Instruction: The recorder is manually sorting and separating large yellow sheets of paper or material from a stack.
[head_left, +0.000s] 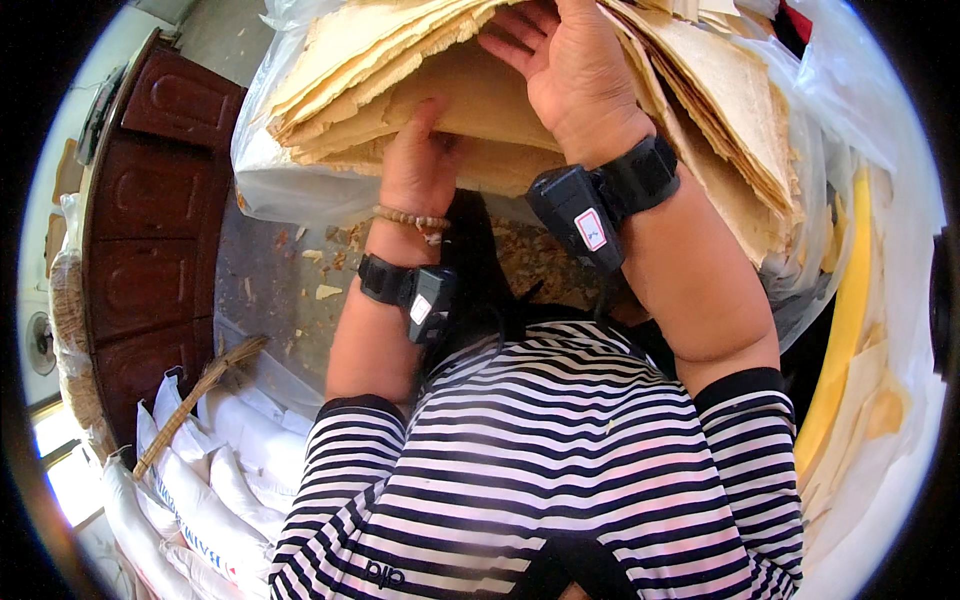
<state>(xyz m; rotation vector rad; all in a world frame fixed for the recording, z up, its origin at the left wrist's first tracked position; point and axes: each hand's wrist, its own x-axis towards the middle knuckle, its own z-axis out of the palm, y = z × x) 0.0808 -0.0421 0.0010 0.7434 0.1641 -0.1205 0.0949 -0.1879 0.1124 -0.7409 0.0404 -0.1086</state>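
Sheets (pixel 380 60), tan: upper layers stand parted above spread-fingered right hand (pixel 578 85), remainder stacked beyond left hand (pixel 413 165), its grip unclear.

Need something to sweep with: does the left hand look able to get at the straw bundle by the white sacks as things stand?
Probably not straight away: the left hand is at the tan sheets and would need to leave them first. Nothing seems to cover the straw bundle, though.
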